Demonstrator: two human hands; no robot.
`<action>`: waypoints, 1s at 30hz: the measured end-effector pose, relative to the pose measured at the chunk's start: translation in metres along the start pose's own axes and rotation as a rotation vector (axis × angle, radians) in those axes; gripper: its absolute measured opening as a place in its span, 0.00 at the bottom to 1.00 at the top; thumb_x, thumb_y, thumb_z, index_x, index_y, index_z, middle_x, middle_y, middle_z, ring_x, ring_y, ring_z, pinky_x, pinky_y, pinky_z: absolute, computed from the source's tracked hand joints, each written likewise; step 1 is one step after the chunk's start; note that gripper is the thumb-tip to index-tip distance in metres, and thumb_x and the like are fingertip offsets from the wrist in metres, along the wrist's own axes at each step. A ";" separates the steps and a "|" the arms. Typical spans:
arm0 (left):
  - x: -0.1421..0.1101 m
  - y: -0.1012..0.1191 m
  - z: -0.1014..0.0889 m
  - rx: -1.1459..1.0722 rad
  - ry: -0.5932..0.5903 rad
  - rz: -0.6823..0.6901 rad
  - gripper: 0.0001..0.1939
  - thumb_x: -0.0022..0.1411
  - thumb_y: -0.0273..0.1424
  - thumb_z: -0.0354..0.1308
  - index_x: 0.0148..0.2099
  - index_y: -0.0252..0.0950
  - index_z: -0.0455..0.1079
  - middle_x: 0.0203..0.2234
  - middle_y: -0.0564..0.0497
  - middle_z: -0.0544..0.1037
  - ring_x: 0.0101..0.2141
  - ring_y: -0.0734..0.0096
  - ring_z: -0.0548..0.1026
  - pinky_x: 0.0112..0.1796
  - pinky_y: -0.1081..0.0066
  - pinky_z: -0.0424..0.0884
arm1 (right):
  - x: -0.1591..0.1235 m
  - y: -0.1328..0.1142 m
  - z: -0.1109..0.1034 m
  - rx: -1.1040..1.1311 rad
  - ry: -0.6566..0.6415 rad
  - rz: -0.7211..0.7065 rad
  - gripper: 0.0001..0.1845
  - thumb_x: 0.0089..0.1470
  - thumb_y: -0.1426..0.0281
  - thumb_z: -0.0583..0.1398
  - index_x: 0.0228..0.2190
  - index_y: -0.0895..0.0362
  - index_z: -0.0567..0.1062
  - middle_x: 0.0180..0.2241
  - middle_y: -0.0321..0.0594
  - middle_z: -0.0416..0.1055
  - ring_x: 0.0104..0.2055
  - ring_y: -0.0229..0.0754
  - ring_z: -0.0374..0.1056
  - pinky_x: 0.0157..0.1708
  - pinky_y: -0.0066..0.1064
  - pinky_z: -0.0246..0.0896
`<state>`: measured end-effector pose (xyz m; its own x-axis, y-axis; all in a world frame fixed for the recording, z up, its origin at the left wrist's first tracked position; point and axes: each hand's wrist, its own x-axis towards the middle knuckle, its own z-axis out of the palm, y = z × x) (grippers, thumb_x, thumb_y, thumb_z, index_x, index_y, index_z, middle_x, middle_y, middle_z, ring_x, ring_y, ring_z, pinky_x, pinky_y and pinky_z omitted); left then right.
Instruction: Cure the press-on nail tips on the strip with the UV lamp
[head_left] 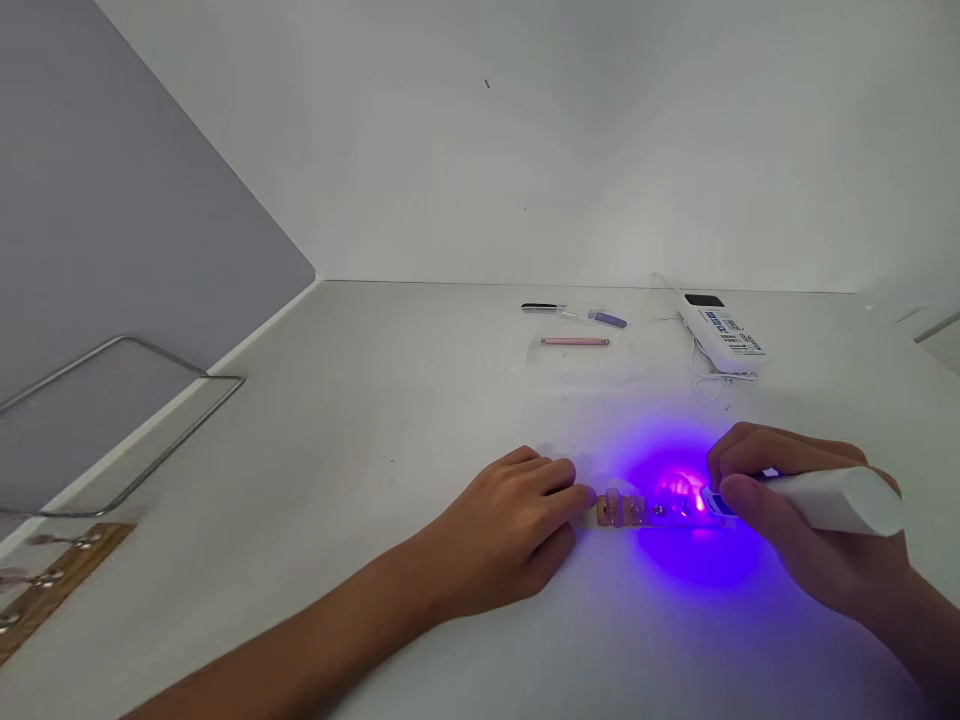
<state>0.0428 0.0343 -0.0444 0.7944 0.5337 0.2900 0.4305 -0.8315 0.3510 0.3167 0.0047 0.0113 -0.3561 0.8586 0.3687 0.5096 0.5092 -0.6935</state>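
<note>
Strip [626,512]: 4 o'clock from centre, bearing clear pieces [613,507], violet-lit
Left hand [521,520]: half-curled, index at strip's 9 o'clock end; grip unclear
Right hand [832,567]: closed around white lamp [847,498]

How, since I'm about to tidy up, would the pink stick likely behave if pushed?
The pink stick looks slender, so it is probably light. Its straight outline suggests stiffness. It may roll sideways if it is round, though it shows too small to tell.
</note>
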 end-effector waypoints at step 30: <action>0.001 0.001 0.003 0.002 0.036 -0.004 0.15 0.66 0.21 0.43 0.42 0.36 0.71 0.25 0.53 0.67 0.24 0.70 0.62 0.33 0.67 0.65 | 0.002 -0.007 0.006 0.079 0.098 0.071 0.14 0.64 0.71 0.60 0.25 0.54 0.71 0.21 0.34 0.69 0.21 0.36 0.63 0.20 0.29 0.57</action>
<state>0.0452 0.0337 -0.0464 0.7765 0.5425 0.3206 0.4347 -0.8295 0.3508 0.3082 0.0025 0.0129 -0.2408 0.8960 0.3732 0.4660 0.4440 -0.7653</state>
